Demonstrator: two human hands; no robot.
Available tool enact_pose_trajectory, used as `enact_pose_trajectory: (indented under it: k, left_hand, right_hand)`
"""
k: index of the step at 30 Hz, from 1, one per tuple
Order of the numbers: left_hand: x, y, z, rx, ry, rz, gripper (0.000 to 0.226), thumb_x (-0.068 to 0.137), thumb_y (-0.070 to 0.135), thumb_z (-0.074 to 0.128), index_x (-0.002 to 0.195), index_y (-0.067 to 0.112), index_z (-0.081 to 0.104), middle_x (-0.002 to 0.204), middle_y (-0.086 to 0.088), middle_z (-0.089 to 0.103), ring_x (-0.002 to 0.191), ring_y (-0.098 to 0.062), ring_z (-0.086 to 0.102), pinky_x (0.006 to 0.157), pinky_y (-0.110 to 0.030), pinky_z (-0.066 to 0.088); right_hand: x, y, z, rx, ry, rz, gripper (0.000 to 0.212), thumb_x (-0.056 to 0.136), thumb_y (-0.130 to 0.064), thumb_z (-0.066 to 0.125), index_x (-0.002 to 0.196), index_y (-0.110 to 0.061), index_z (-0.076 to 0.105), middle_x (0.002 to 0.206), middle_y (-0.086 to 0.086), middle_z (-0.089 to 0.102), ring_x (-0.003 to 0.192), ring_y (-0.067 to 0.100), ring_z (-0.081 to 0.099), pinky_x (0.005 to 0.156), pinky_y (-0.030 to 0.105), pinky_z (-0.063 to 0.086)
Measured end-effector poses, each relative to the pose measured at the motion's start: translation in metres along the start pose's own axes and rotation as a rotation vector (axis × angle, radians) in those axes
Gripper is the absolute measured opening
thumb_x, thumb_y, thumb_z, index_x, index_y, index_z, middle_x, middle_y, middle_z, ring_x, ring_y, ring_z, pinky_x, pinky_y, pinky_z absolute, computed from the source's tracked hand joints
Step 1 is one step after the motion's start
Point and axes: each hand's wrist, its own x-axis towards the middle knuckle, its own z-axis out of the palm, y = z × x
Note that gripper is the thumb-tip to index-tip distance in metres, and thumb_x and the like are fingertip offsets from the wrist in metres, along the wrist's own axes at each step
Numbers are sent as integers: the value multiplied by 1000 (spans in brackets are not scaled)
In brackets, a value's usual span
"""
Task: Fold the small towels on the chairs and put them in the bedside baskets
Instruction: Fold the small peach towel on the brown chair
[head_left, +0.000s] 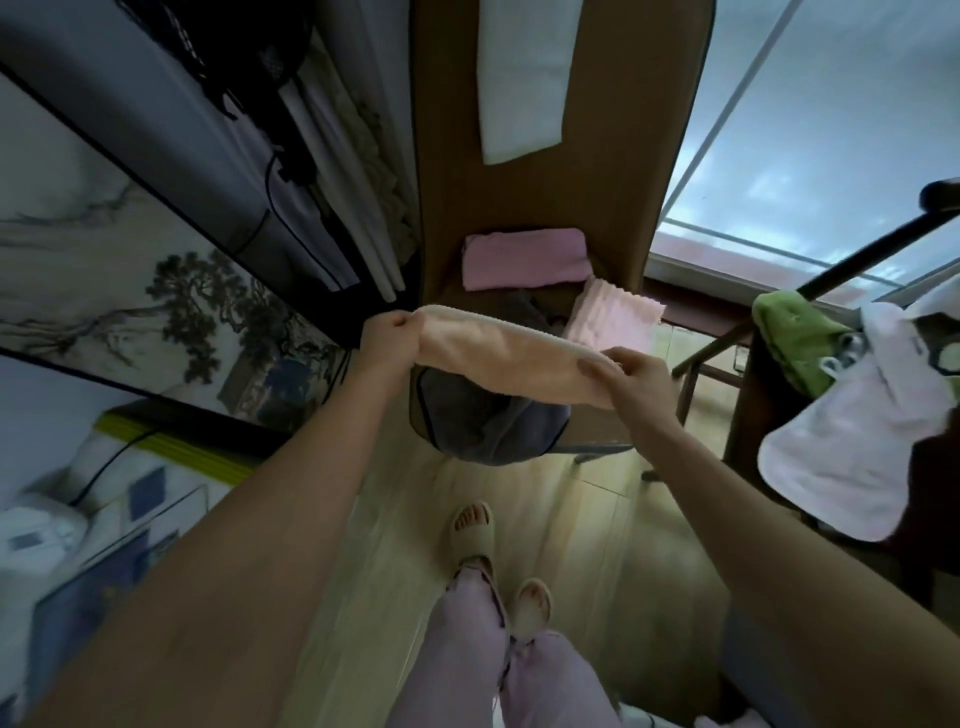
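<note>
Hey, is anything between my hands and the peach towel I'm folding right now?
No. The left hand and right hand each pinch one end of the peach towel, held above the chair.

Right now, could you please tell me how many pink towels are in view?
2: a folded pink towel lying on the brown chair, and a ribbed pale pink towel draped over its right edge. Others may be hidden beneath the peach towel held in both hands.

A peach towel (506, 358), folded into a long narrow band, is stretched in the air above the chair (613, 218). On the chair seat lie a folded pink towel (524, 258), a pale pink ribbed towel (615, 317) over its edge, and a grey towel (488, 426) drooping off the front.
</note>
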Motion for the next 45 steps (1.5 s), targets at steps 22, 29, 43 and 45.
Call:
enact_pose_trajectory:
  k: [22, 29, 43, 45]
  left_hand:
    - [30, -12, -16, -405, 33, 20, 26, 97, 19, 49, 119, 12, 60, 105, 1, 59, 101, -15, 56, 79, -21, 45]
    - [59, -131, 12, 12, 33, -24, 28, 96, 28, 46, 115, 16, 62, 114, -2, 60, 99, -19, 54, 82, -32, 46]
    - [128, -180, 43, 85, 127, 109, 32, 102, 31, 44, 117, 6, 58, 100, 1, 57, 89, -13, 54, 61, -23, 39]
    - [138, -180, 45, 114, 145, 132, 32, 102, 32, 43, 116, 6, 57, 98, 2, 56, 88, -12, 54, 60, -21, 39]
  right_hand:
    - [-8, -20, 44, 5, 277, -103, 16, 98, -30, 54, 92, -18, 64, 76, -12, 58, 74, 1, 55, 68, 21, 46]
    - [-16, 84, 102, -197, 152, 53, 18, 93, -25, 54, 94, -15, 68, 84, 2, 65, 88, 25, 60, 77, 44, 52]
    - [77, 87, 148, -131, 385, 9, 21, 98, -26, 53, 84, -12, 59, 74, -6, 55, 74, 8, 51, 67, 18, 40]
    - [94, 84, 154, -127, 381, 7, 22, 99, -28, 51, 87, -12, 59, 77, -6, 56, 75, 9, 51, 66, 18, 37]
